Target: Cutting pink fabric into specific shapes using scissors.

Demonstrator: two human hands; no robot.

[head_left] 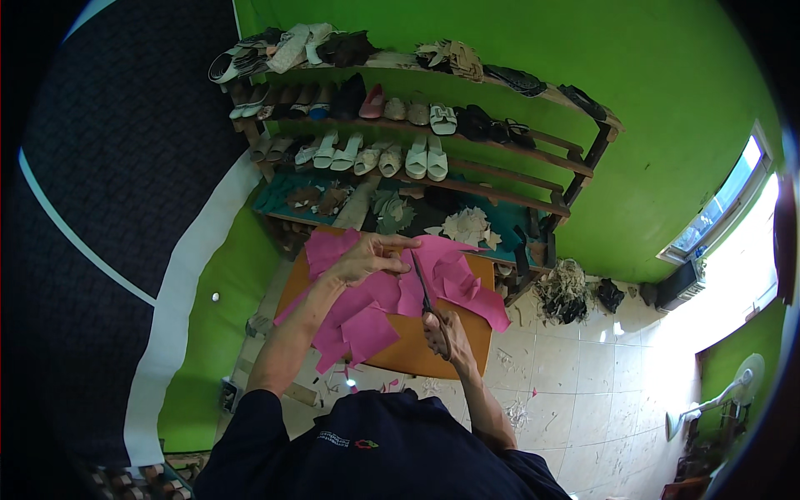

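Observation:
Bright pink sheet pieces (372, 337), looking like thin leather or fabric, overlap across an orange-brown table top (412, 343). Scissors (422, 282) are in my right hand (450, 337), its fingers closed around the handles. Their dark blades point away from me at the edge of a pink piece (454, 271); whether they are parted is too small to tell. My left hand (372, 257) lies over the pink material left of the blade tips, thumb and fingers closed on its edge. The pinched part is mostly hidden beneath the fingers.
Beyond the table, a wooden rack (508, 150) holds several rows of shoes and sandals. Its lower shelf carries pale offcuts (468, 227). A heap of shredded scraps (565, 292) and a black bag (610, 295) sit on the tiled floor. A white fan (733, 387) stands at right.

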